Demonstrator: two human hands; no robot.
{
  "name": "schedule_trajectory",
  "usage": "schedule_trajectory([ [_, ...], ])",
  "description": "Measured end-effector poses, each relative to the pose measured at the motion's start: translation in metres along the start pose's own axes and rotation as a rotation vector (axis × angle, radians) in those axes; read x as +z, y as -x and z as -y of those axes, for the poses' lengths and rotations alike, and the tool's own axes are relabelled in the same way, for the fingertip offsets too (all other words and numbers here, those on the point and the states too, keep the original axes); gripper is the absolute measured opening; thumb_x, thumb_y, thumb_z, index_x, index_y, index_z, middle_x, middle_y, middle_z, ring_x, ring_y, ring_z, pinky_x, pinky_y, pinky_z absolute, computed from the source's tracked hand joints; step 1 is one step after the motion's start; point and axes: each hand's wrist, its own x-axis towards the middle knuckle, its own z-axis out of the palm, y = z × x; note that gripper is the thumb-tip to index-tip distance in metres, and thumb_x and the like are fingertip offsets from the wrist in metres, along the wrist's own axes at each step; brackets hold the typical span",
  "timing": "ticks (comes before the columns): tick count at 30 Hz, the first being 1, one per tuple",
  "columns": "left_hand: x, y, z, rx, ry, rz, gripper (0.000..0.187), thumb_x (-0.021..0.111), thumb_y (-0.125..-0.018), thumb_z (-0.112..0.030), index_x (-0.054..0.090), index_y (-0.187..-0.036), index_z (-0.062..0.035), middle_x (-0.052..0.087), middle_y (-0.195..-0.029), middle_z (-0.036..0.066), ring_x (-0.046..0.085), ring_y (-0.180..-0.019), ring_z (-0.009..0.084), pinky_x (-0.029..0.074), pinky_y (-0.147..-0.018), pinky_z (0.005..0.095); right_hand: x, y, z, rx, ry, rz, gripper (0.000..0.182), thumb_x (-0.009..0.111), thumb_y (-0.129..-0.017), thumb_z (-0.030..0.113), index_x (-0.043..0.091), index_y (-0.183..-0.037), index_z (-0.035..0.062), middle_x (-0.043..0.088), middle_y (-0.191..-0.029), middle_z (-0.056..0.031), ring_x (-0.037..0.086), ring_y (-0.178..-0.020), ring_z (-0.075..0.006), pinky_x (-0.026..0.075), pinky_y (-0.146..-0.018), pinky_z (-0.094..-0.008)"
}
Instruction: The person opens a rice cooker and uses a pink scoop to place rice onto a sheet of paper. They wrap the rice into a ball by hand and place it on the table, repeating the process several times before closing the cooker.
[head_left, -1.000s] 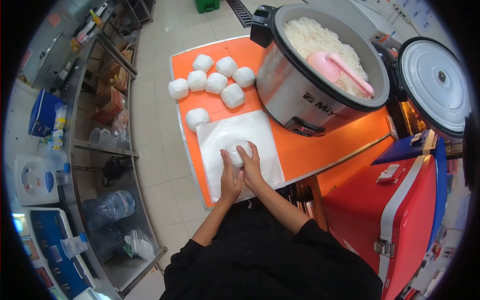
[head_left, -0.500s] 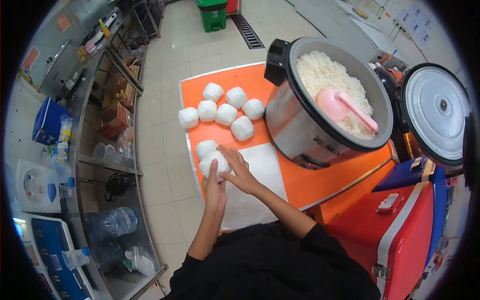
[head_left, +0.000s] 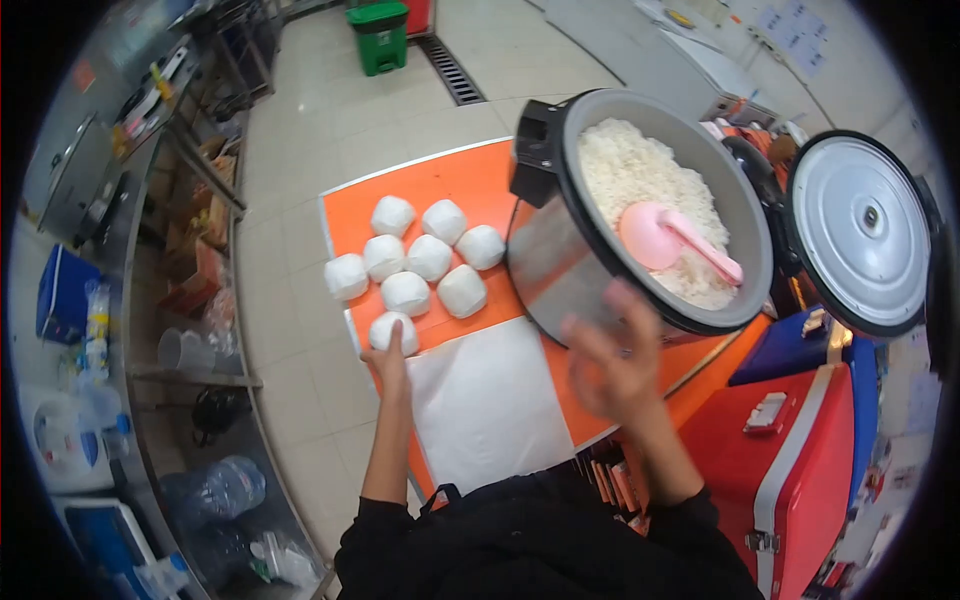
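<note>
Scoop [head_left: 650,237], seen from the head camera, lies on the rice [head_left: 625,165] inside the cooker [head_left: 560,275], its long axis running from ten to four o'clock and its handle pointing toward four. Bundles [head_left: 429,257], nine of them, sit at eleven o'clock from the paper sheet [head_left: 490,400] (rounded lumps, with no marked long axis); the sheet's sides slant between eleven and five. At the sheet's ten o'clock corner, the left hand [head_left: 383,362] touches the nearest bundle [head_left: 383,326], its thumb laid against it; the other fingers are partly hidden, so I cannot tell how firmly they close. The right hand [head_left: 618,365], blurred, has its fingers spread and holds nothing visible, just at the cooker's six o'clock side.

The scoop is smooth pink plastic, the rice white and grainy, the bundles matt white with faceted wrapping, the cooker brushed metal with a black rim. Beneath is an orange tabletop [head_left: 450,175] with a pale edge. A red cooler box [head_left: 715,425] stands at four o'clock, metal shelving [head_left: 195,379] at nine, and a green bin [head_left: 380,45] on pale floor tiles [head_left: 300,250] near eleven.
</note>
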Motion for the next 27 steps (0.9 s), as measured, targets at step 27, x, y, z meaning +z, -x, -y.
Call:
schedule_trajectory([
  [27,0.154,0.173,-0.104,1.045,-0.563,0.759,0.13,0.082,-0.042,-0.052,0.012,-0.137,0.0039,0.023,-0.14,0.022,0.025,-0.129,0.0377,0.023,-0.102,0.0497,0.026,-0.146,-0.268,0.298,0.244,0.669,0.028,0.04,-0.087,0.018,0.061,-0.106,0.0153,0.063,-0.093,-0.0124,0.06,-0.087,-0.0284,0.045,-0.077,-0.0399],
])
